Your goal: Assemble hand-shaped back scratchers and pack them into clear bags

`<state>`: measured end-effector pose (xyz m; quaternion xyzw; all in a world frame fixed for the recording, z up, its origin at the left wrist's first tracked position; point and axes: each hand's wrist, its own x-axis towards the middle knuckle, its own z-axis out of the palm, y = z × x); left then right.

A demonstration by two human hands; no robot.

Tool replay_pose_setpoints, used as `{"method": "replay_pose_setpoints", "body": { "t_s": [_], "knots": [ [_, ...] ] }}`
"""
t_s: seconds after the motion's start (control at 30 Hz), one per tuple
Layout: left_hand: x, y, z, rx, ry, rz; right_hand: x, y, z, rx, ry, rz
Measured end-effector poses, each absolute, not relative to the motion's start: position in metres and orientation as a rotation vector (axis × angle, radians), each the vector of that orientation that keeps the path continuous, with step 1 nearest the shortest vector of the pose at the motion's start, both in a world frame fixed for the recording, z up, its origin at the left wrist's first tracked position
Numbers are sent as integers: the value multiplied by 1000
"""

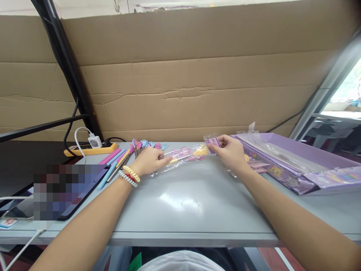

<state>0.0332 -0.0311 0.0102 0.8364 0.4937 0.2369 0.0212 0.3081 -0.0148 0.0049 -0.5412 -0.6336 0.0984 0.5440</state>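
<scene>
A clear plastic bag (166,168) is stretched between my two hands, just over the grey desk. Inside it lies a slim stick with a yellow hand-shaped end (201,150). My left hand (148,160) is closed on the bag's left end. With thumb and fingers, my right hand (232,150) pinches a small purple card (213,143) at the other end; whether card and bag are joined is unclear. Pink printed pieces (183,151) show behind or through the plastic. Beside my left hand is a bunch of sticks with pink and blue hand-shaped ends (144,143).
On the right stands an open purple box (293,180) with clear plastic packaging inside. Pink and blue sticks (108,174) lie at left, near a dark tablet (84,192) and a yellow power strip (96,150). Cardboard (180,79) walls the back; a black metal post (67,67) rises at left.
</scene>
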Motion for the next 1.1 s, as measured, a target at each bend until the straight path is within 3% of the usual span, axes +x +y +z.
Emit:
{"method": "replay_pose_setpoints", "body": {
  "t_s": [0.6,1.1],
  "knots": [
    [34,-30,8,2574,1510,864,306,-16,5,-1308,-1511,111],
    [33,-30,7,2595,1507,842,308,-15,6,-1264,-1581,212]
  ]
}}
